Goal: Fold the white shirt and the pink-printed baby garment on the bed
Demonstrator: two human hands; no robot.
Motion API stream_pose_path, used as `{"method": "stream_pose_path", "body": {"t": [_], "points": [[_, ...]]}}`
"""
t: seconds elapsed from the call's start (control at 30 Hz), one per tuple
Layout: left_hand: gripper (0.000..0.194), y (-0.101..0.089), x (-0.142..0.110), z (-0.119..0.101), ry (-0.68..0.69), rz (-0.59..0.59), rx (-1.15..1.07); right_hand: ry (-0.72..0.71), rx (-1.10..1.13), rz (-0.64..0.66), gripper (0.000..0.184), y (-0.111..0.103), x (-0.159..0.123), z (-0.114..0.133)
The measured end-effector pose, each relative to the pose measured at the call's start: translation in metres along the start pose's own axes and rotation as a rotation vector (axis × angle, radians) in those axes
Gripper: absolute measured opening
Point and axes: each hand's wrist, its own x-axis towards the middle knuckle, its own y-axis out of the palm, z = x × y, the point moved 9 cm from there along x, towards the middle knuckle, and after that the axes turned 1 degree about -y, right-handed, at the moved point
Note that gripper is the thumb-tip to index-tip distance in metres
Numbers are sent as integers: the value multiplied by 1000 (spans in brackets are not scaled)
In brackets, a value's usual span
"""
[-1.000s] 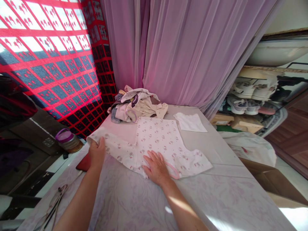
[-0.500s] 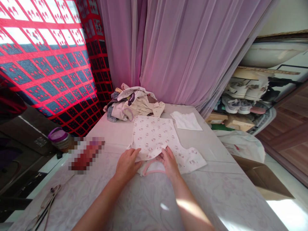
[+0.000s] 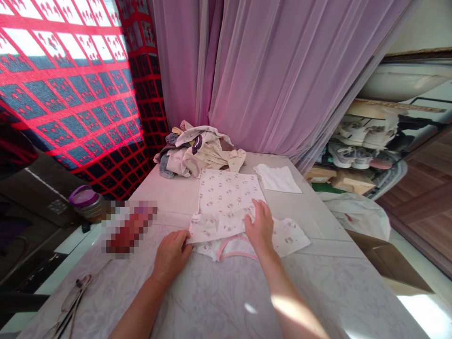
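A small white shirt (image 3: pixel 228 195) with a scattered print lies flat in front of me. Its pink-trimmed neckline (image 3: pixel 236 241) faces me, and one layer is turned back above it. My left hand (image 3: pixel 173 254) is closed at the left sleeve corner, fingers and thumb pinching the fabric edge. Over the right side of the shirt rests my right hand (image 3: pixel 260 227), with fingers apart and touching the cloth just above the neckline. The right sleeve (image 3: pixel 291 235) spreads out beyond that wrist.
A heap of clothes (image 3: pixel 201 150) sits at the far end of the table (image 3: pixel 208 301). A folded white cloth (image 3: pixel 278 179) lies at the far right. Glasses (image 3: pixel 76 296) are at the near left. A purple-lidded jar (image 3: pixel 84 202) stands left, beside a blurred patch.
My left hand has moved left from the neckline to the sleeve corner. My right hand has shifted up and right, opening its fingers. The turned-back layer lies flatter and wider.
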Motion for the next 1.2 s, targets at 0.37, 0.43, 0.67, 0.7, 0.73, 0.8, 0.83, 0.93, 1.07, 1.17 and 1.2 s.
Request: {"method": "stream_pose_path", "body": {"t": [0.37, 0.43, 0.67, 0.7, 0.73, 0.8, 0.83, 0.93, 1.07, 1.17, 1.2], "points": [[7, 3, -6, -1, 74, -2, -80, -477, -109, 870, 12, 122, -8, 163], [8, 3, -6, -2, 63, 14, -92, -374, -27, 871, 11, 126, 0, 155], [9, 0, -4, 1, -3, 72, -97, -18, 191, 701, 20, 143, 18, 113], [8, 0, -5, 2, -15, 88, -90, -21, 207, 706, 17, 145, 17, 112], [8, 1, -6, 2, -24, 105, -84, -29, 230, 713, 16, 147, 17, 113], [7, 3, -6, 3, -37, 130, -79, -70, 264, 732, 18, 146, 17, 117], [9, 3, -7, 3, -41, 137, -80, -107, 262, 754, 20, 145, 17, 121], [10, 2, -6, 2, -42, 138, -94, -283, 155, 850, 17, 144, 14, 137], [7, -3, -4, 6, -50, 106, -65, -415, 87, 731, 13, 140, 14, 152], [7, -7, -3, 14, -79, 71, -7, -415, 91, 606, 15, 142, 7, 152], [7, -7, -3, 16, -87, 67, 9, -417, 88, 590, 15, 144, 3, 151]]}}
